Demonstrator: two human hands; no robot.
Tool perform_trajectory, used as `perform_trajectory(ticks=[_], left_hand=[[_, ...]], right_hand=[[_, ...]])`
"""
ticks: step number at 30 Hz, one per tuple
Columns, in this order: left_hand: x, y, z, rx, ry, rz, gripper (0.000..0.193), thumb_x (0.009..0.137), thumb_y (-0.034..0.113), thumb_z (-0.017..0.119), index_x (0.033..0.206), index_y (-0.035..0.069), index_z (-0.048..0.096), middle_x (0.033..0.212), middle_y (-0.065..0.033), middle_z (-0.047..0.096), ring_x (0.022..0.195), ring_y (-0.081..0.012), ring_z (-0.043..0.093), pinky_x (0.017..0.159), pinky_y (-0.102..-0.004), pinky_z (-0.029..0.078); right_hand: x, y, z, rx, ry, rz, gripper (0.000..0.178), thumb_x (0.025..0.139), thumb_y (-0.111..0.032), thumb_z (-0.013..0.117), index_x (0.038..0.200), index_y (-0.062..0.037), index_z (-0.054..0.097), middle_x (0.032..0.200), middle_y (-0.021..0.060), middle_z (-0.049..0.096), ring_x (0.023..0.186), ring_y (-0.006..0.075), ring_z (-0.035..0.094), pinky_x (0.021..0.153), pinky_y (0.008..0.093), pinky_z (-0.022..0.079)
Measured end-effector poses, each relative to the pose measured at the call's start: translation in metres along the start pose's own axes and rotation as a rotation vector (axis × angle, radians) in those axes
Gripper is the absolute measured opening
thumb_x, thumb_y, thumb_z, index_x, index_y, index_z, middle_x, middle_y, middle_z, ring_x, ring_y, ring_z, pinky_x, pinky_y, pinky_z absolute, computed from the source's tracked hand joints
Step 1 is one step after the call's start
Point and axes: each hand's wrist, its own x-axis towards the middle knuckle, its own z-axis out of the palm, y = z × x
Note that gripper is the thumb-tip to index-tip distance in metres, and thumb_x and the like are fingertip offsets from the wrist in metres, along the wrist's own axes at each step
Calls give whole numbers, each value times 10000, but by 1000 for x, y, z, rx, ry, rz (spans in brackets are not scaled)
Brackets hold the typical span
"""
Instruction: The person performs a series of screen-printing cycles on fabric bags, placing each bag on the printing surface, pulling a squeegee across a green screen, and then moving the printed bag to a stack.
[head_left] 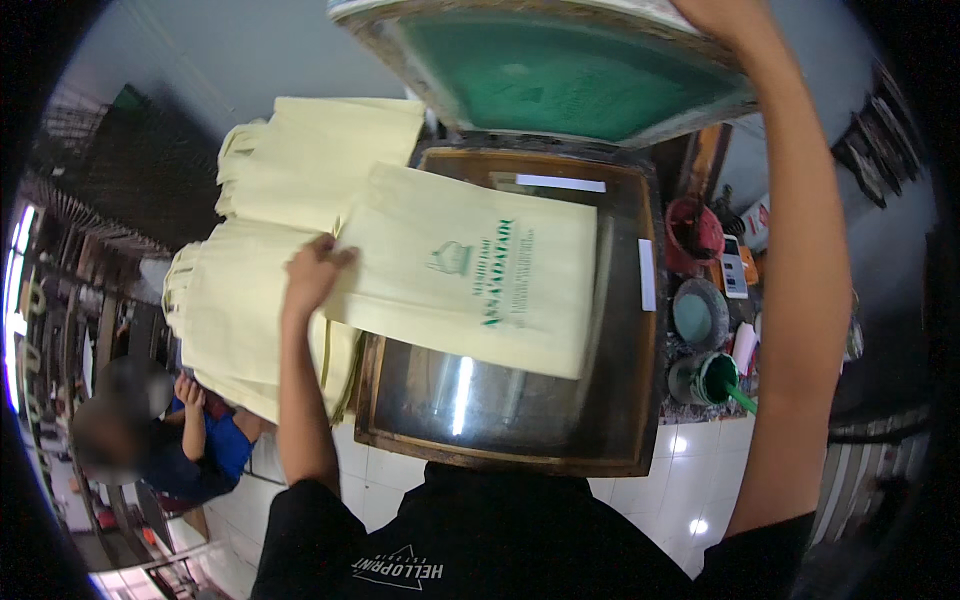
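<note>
My left hand (318, 272) pinches the near-left end of a pale yellow fabric bag (400, 290), whose face carries a green print. The bag lies askew across a glass-topped board (420, 395) with a wooden rim, and its far end is over the glass. Up at the top edge, my right hand (722, 18) grips the upper right side of a screen-printing frame (735, 100); its fingers are partly hidden. That frame stands tilted up beyond the board, its mesh (560, 75) green.
Stacks of pale yellow bags (240, 310) rise left of the board. On the right sit a red bucket (690, 235), a bowl (695, 315), a green-stained can (705, 380) with a green stick, and a phone-like device (735, 268). Another person (190, 440) sits at lower left.
</note>
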Motion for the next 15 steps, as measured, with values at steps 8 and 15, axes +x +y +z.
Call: perform_trajectory(ticks=[8,15], left_hand=[[43,-190,-163,805,815,-124,590,887,444,710,1311,56,575,1248,-174,664,1171,-390,623,1050,-595,349],[62,-85,21,391,187,462,474,862,271,780,1293,134,638,1345,-95,643,1399,-278,474,1165,-541,266]], right_hand=[[15,-7,5,64,23,-42,372,838,-336,782,950,19,768,782,237,718,685,334,675,702,437,520],[19,2,1,10,-14,34,355,832,-323,789,911,22,770,751,228,715,654,326,667,675,438,510]])
